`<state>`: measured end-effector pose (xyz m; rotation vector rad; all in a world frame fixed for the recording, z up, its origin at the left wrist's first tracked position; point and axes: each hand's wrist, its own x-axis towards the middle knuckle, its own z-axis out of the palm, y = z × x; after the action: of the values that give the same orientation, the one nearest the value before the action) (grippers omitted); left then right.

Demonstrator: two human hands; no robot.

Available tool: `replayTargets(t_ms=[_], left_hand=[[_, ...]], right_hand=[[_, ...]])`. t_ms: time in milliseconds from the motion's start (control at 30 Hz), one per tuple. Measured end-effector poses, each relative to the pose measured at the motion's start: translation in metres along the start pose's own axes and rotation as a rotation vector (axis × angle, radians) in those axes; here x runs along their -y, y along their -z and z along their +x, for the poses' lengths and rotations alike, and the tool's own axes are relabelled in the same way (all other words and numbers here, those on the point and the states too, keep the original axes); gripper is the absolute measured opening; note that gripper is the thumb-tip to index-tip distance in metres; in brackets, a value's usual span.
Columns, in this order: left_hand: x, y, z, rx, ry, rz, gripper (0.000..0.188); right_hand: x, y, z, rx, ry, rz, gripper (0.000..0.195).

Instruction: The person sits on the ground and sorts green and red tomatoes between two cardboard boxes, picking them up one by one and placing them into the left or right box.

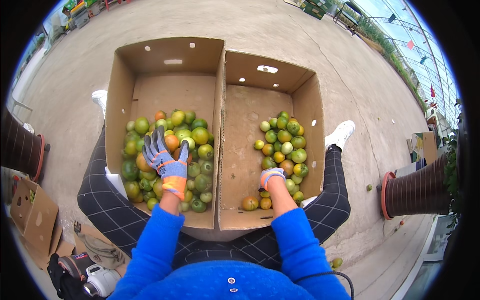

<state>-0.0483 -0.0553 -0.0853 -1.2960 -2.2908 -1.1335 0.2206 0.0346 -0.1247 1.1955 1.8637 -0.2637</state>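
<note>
Two cardboard boxes stand side by side between the legs. A heap of green, yellowish and orange tomatoes [202,183] covers the near part of the left box [176,88]. My left hand [167,155], in a grey-blue and orange work glove, lies palm down on or just over that heap, its fingers spread. In the right box [240,150], a smaller group of tomatoes [286,148] lies along the right wall. My right hand [272,177], gloved too, reaches down at the left edge of this group. Its fingers are hidden beneath the wrist, so any grip cannot be seen.
Large brown ribbed planters [416,187] stand at right and left. By the left leg are a white jug [101,280], a grey-green bag [99,247] and another cardboard box [33,213]. Loose tomatoes [337,262] lie on the concrete floor [258,22]. A folding chair [348,17] stands far right.
</note>
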Motion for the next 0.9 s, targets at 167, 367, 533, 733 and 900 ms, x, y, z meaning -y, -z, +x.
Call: replayTargets(t_ms=[167, 367, 533, 733, 900], left_hand=[[-0.007, 0.001, -0.006, 0.033, -0.16, -0.032, 0.084], [-0.029, 0.005, -0.005, 0.095, -0.237, -0.255, 0.083], [-0.034, 0.024, -0.001, 0.164, -0.409, -0.454, 0.086], [-0.058, 0.042, -0.01, 0.446, -0.64, -0.513, 0.089], [-0.067, 0.037, -0.018, 0.337, -0.687, -0.567, 0.068]], right_hand=[[0.044, 0.012, -0.008, 0.195, -0.008, -0.231, 0.026], [0.008, -0.026, 0.021, -0.091, 0.109, -0.145, 0.032], [-0.025, 0.035, -0.031, 0.056, 0.555, 1.256, 0.047], [-0.012, 0.058, -0.07, 0.06, 1.234, 1.694, 0.052], [0.015, 0.05, -0.065, -0.158, 1.194, 1.586, 0.043]])
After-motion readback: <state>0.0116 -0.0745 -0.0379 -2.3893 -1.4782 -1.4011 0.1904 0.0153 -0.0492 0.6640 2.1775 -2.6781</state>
